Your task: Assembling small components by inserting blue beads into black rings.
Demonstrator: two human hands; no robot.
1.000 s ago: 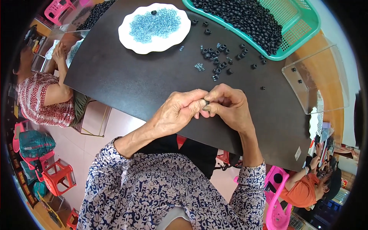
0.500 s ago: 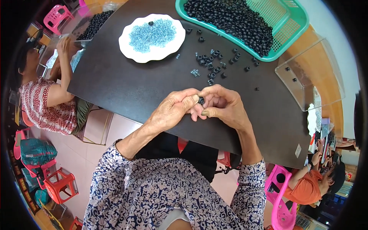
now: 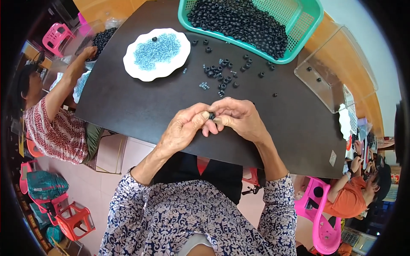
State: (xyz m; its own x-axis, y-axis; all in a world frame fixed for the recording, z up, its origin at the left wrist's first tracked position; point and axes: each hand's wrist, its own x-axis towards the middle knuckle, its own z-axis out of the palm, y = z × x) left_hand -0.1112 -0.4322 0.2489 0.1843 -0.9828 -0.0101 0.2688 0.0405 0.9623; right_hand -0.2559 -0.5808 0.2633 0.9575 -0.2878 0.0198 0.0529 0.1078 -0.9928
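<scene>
A small black bead-like plastic piece is pinched between thumb and fingers of my left hand, above the near part of the table. Curled around its other side, my right hand brings its thumb and fingertips onto the same piece. Whether anything smaller sits between the fingertips is hidden. Beyond my hands lie several loose black pieces with hollow ends and a little heap of small coil springs. A white scalloped plate at the far left carries many more springs and one black piece.
A green perforated basket full of black pieces stands at the far edge. To the right is a clear plastic bin with a few pieces. One person sits at the left, another at the right by a pink chair.
My right thumb and fingertips have closed in on the black piece. The tabletop things sit further left in the picture. The person at the left has stretched an arm toward a black heap.
</scene>
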